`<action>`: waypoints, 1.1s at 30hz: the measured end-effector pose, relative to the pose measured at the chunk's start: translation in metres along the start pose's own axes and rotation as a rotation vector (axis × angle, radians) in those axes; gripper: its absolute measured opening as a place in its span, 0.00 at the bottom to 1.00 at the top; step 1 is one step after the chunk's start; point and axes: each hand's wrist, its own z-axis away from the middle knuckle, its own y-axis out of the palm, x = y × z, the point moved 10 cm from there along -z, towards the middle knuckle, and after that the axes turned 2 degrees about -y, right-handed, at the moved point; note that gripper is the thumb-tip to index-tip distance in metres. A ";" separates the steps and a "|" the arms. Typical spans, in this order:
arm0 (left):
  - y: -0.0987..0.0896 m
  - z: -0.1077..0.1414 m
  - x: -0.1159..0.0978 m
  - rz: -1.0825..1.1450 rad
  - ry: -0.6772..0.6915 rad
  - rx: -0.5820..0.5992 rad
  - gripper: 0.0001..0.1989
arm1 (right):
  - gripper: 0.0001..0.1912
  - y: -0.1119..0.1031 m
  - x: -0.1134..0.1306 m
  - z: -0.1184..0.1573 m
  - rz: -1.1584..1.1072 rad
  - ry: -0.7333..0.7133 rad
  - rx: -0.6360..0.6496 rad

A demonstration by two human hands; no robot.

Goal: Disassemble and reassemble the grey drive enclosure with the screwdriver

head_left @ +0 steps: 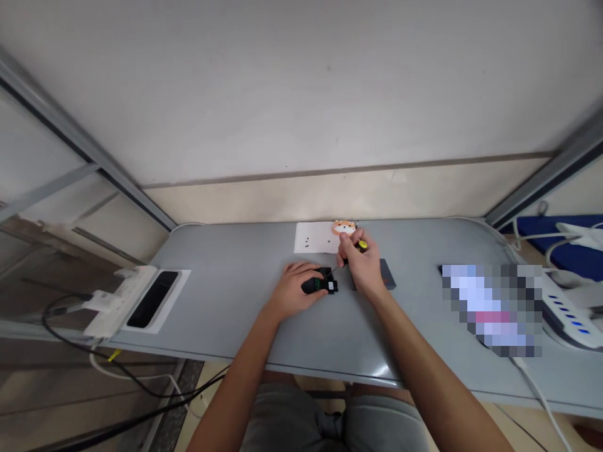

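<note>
My left hand [298, 287] holds a small black device [311, 285] with a green patch and a white label down on the grey table, its thumb and fingers round the left part. In my right hand [358, 254] is a screwdriver [362, 246] with a yellow-ended handle, its thin shaft slanting down left to the device. Just beyond my hands lies a white sheet [313, 238] with several tiny dark pieces on it. An orange and white animal-face item [343, 226] sits at the sheet's right, behind my right hand.
A dark flat piece [387, 274] lies partly under my right wrist. On the left are a black phone [153, 299] on white paper and a white power strip [123, 295] with cables. At right stand a blurred-out object [490, 311] and a white charger [568, 314]. A wall backs the table.
</note>
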 end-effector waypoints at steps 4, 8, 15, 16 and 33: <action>0.001 0.000 0.002 -0.003 -0.011 -0.001 0.11 | 0.26 0.011 0.006 0.002 -0.023 -0.032 0.057; 0.001 0.000 0.002 0.000 -0.012 -0.009 0.11 | 0.23 0.019 0.003 0.004 -0.131 0.045 0.100; 0.000 0.001 0.000 0.005 -0.025 -0.007 0.11 | 0.31 0.004 0.000 0.003 -0.001 -0.031 0.009; 0.000 0.001 0.000 0.003 -0.028 -0.005 0.11 | 0.30 0.005 0.002 0.003 0.003 -0.051 0.013; 0.001 0.000 0.001 -0.022 -0.022 -0.001 0.10 | 0.27 0.000 0.020 0.003 0.332 -0.243 -0.018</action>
